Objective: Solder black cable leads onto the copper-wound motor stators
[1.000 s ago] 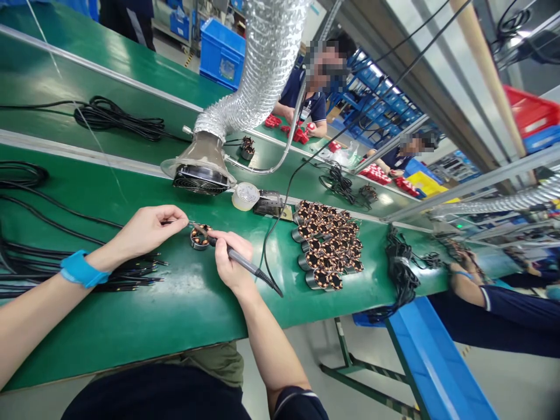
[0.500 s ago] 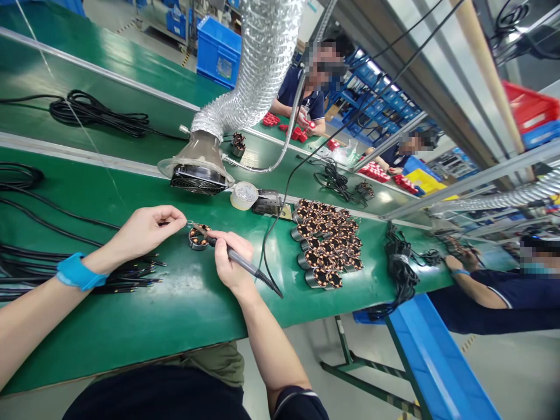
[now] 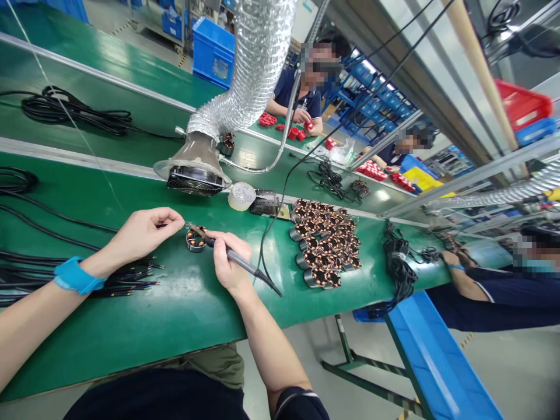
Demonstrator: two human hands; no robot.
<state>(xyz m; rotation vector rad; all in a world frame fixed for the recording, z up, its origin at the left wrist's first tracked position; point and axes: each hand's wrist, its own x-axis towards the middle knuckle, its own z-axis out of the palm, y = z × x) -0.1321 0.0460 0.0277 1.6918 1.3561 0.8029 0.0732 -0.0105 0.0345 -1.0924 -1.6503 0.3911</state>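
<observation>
My right hand [image 3: 231,259] is wrapped round the dark handle of a soldering iron [image 3: 238,261], its tip over a ring-shaped motor coil [image 3: 195,240] with copper windings. The coil sits on the green table. Just left of it, my left hand [image 3: 151,230], with a blue wristband [image 3: 80,275], pinches a thin dark wire end whose tip reaches toward the coil's upper edge. Whether wire and iron touch cannot be made out.
Many motor coils [image 3: 324,242] stand in rows to the right. Black cables [image 3: 122,277] lie at left. Beyond are a fume fan [image 3: 195,179], a round tin [image 3: 241,196] and a cable bundle [image 3: 400,262]. Other people sit behind and at right.
The whole view has shifted slightly. Both hands keep nearly the same pose at the coil. Across the bench, a person's hands have moved a little with a red part.
</observation>
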